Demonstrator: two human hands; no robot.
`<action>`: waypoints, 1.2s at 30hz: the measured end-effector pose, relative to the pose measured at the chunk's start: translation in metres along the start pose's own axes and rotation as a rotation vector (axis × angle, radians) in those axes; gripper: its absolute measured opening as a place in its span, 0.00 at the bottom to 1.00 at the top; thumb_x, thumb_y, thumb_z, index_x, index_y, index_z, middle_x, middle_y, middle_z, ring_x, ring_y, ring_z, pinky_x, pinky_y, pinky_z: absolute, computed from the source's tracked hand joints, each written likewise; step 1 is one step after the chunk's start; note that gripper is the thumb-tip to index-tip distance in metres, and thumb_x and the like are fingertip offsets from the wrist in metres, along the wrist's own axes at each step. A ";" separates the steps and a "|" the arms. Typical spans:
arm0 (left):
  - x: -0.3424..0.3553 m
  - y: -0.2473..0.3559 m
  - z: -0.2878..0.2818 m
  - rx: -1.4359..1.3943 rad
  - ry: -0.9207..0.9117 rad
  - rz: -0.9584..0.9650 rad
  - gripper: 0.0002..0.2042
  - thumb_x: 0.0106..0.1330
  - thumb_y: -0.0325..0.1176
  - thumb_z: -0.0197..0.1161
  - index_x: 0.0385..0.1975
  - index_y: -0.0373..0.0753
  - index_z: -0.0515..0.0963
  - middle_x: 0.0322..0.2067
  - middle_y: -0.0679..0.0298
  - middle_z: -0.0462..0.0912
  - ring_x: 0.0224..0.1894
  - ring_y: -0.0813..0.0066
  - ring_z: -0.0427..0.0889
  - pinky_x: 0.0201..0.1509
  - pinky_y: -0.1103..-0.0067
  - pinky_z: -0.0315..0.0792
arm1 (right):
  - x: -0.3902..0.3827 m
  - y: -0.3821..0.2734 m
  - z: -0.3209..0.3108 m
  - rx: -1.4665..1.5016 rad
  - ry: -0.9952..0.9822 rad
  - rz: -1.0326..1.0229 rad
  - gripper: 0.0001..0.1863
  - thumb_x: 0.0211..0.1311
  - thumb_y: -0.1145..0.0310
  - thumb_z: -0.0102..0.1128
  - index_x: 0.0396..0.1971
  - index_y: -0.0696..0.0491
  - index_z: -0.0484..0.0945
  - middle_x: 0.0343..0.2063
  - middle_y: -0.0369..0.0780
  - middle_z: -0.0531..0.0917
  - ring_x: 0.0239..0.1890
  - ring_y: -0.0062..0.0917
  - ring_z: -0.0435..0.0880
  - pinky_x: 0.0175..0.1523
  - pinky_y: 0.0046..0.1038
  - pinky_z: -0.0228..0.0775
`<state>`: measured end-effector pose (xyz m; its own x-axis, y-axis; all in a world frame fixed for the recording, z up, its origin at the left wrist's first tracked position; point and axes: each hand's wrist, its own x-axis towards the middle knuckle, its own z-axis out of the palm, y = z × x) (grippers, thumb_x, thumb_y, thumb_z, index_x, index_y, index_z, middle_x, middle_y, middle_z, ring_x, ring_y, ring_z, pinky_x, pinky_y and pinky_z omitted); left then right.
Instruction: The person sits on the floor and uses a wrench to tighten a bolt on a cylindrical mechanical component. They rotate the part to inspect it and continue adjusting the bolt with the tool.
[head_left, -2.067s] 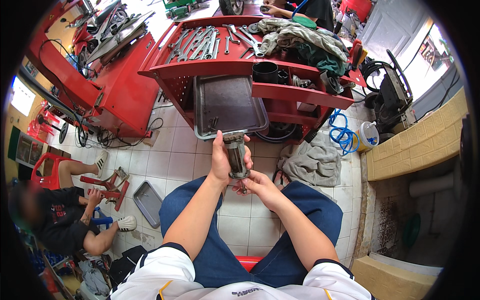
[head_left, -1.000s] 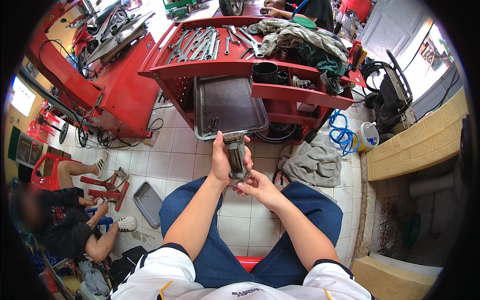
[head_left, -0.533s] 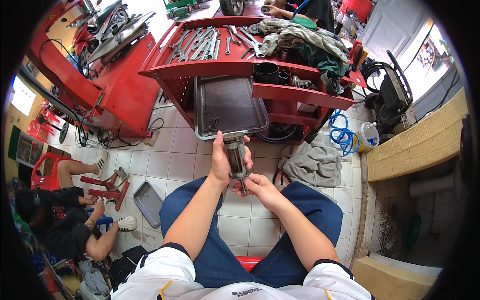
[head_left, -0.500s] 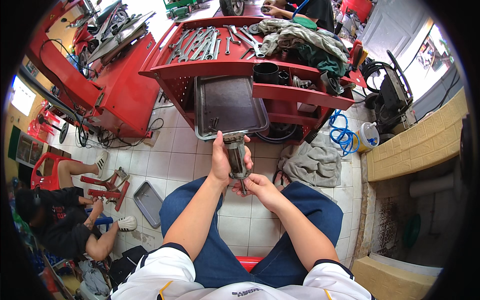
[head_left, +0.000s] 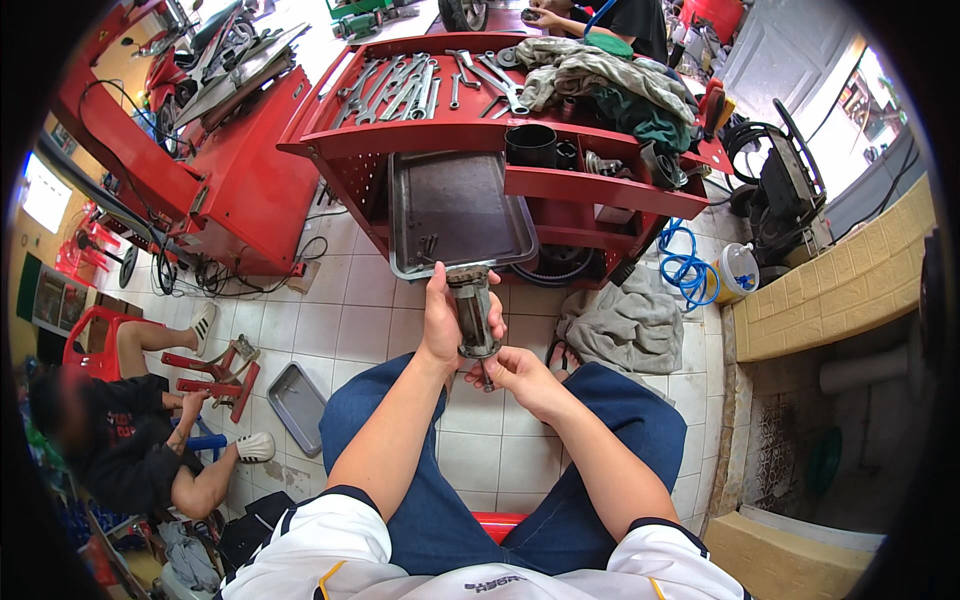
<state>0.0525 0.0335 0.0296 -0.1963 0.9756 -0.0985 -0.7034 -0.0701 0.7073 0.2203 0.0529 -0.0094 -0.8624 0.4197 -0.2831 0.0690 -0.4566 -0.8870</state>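
Observation:
Upright between my knees is a greasy metal cylindrical part (head_left: 473,315) with a rough, dark upper rim and a thin shaft at its lower end. My left hand (head_left: 440,325) is wrapped round its body, the thumb up along the left side and fingertips showing on the right. Below, my right hand (head_left: 522,378) pinches the shaft between thumb and fingers. Just beyond my hands, a grey metal tray (head_left: 460,195) with a few small bolts (head_left: 428,246) in it juts out of the red tool cart (head_left: 420,138).
Several wrenches (head_left: 400,88) and crumpled rags (head_left: 600,75) lie on the cart. An open drawer holds a black cup (head_left: 531,146). On the floor are a grey cloth (head_left: 630,325), a blue hose (head_left: 688,265) and a grey pan (head_left: 294,405). A person (head_left: 130,440) sits at left beside a red stand.
My hands and the metal part stay almost still; the fingers of my right hand shift slightly at the shaft. The seated person at left moves a little.

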 end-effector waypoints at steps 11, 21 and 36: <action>0.000 0.000 0.001 -0.004 -0.007 -0.003 0.38 0.72 0.71 0.35 0.46 0.35 0.73 0.20 0.59 0.78 0.19 0.68 0.79 0.27 0.74 0.76 | 0.004 0.007 -0.003 0.029 0.053 -0.040 0.10 0.71 0.65 0.63 0.42 0.57 0.79 0.39 0.37 0.86 0.43 0.19 0.83 0.52 0.26 0.74; 0.005 0.002 0.001 0.010 0.007 0.003 0.39 0.71 0.72 0.36 0.46 0.35 0.73 0.19 0.59 0.77 0.20 0.68 0.78 0.28 0.73 0.75 | 0.002 -0.006 -0.001 0.054 -0.012 0.008 0.17 0.77 0.59 0.54 0.50 0.58 0.77 0.40 0.39 0.86 0.43 0.21 0.84 0.51 0.25 0.75; 0.001 -0.001 0.004 -0.013 -0.010 -0.026 0.39 0.71 0.71 0.36 0.46 0.34 0.73 0.19 0.59 0.77 0.19 0.68 0.79 0.28 0.74 0.76 | 0.002 0.001 -0.003 0.013 0.077 -0.053 0.09 0.71 0.66 0.63 0.41 0.55 0.76 0.39 0.37 0.86 0.40 0.18 0.83 0.48 0.24 0.75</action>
<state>0.0557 0.0355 0.0316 -0.1708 0.9792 -0.1099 -0.7171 -0.0471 0.6954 0.2207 0.0560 -0.0118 -0.8233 0.5027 -0.2638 0.0175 -0.4420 -0.8969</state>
